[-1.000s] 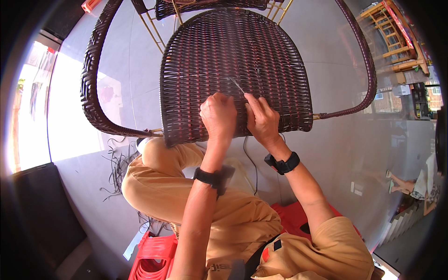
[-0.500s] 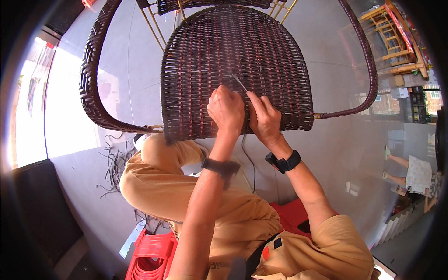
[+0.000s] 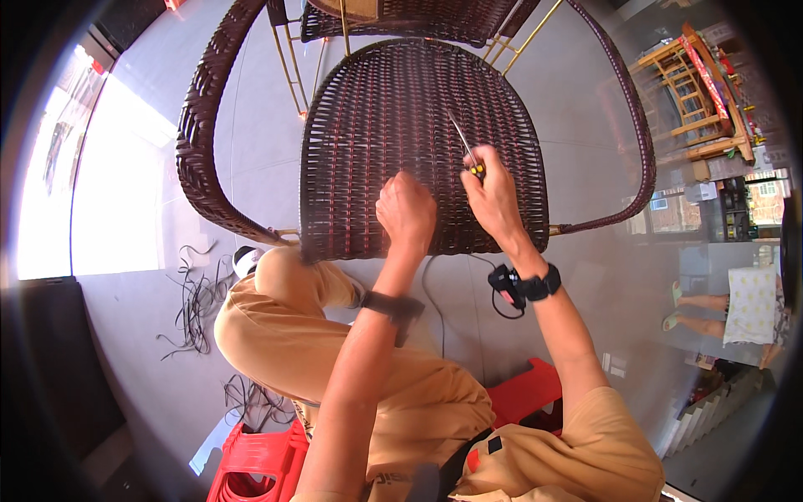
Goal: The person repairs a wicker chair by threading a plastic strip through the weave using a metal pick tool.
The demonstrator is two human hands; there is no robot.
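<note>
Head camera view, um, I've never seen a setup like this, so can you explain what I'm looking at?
There's no machine here: these are a person's own bare hands. A wide fisheye camera on the head looks down, so straight edges bend. The left hand is curled into a fist over a dark woven chair seat; whether it grips anything is hidden. The right hand holds a slim metal tool with a yellow and black handle, pointing away from the person over the seat. Black bands circle both wrists. Dark thin strips lie tangled on the floor to the left.
</note>
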